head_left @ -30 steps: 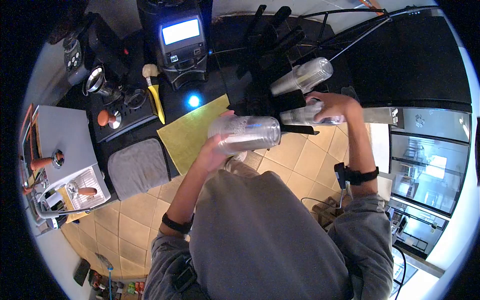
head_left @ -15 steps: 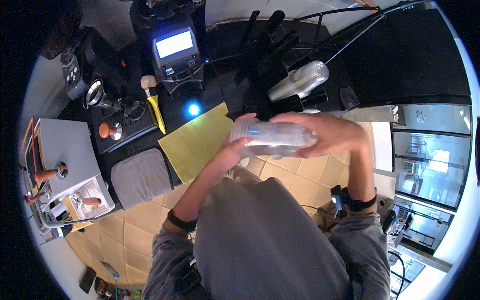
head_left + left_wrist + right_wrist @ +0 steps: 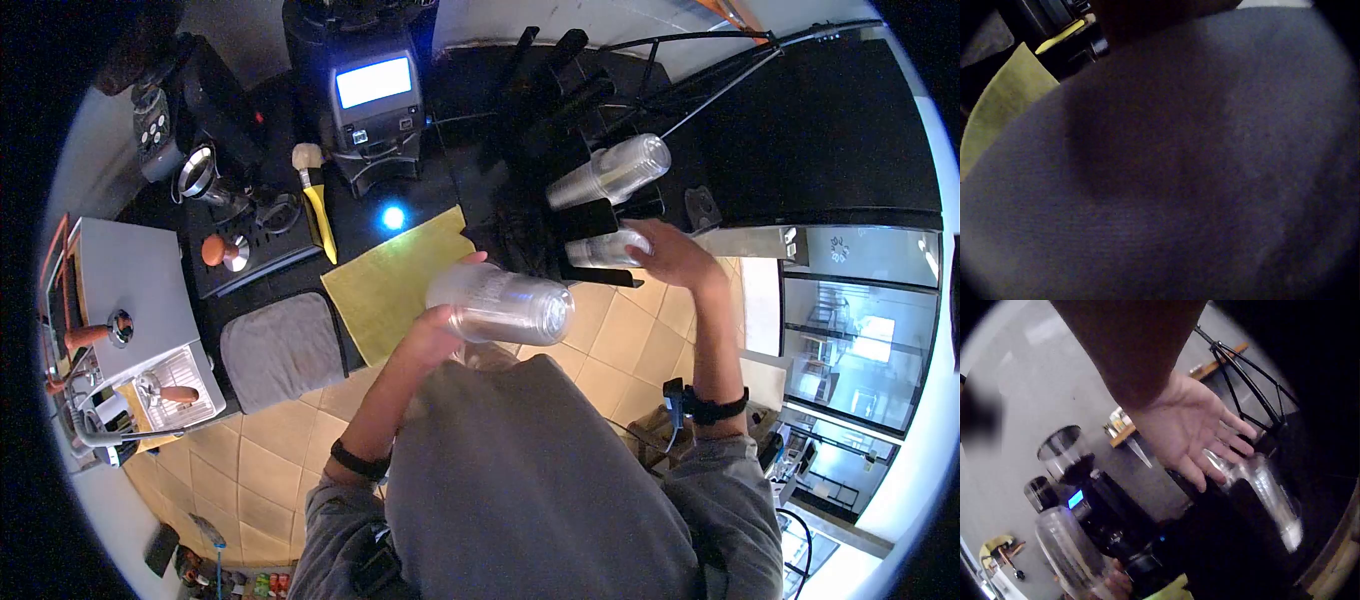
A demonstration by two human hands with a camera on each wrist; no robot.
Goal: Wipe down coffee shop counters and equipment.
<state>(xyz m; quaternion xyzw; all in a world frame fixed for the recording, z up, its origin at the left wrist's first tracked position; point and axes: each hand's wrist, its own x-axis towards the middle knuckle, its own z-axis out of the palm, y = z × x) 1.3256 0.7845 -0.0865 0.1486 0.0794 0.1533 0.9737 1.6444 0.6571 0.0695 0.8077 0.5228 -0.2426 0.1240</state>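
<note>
Right hand back at rack cups

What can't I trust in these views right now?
- Left wrist view: grey shirt fabric fills the frame, hiding the left hand.
- Head view: the right hand covers the end of the lower clear plastic cup stack; contact unclear.
- Grinder's lit screen: overexposed, unreadable.
</note>
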